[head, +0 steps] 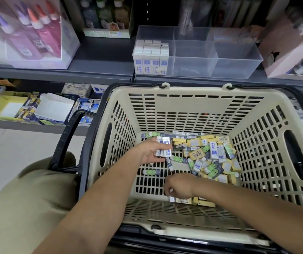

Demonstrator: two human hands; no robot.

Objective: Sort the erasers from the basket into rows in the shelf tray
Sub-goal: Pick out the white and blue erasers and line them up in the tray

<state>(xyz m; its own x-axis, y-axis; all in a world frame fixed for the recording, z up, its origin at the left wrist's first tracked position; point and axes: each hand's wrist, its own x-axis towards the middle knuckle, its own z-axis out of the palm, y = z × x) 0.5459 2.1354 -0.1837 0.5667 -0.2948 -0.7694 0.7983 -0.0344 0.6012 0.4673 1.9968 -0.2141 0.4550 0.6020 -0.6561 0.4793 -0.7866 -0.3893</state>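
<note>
A beige plastic basket (198,105) holds a heap of erasers (209,156) in white-blue, yellow and green sleeves, piled at its right side. My left hand (149,152) is inside the basket and holds a small stack of white-blue erasers (163,148). My right hand (179,186) reaches down at the near wall and pinches one white eraser (171,196). On the shelf above stands a clear shelf tray (237,52) with dividers. Its left compartment holds rows of white-blue erasers (151,55) standing upright.
The basket's black handle (68,136) hangs to the left, over my knee (35,195). Boxes of glue bottles (31,32) stand on the upper shelf at left, and a pink box (293,46) at right. The lower shelf holds open cartons (53,107).
</note>
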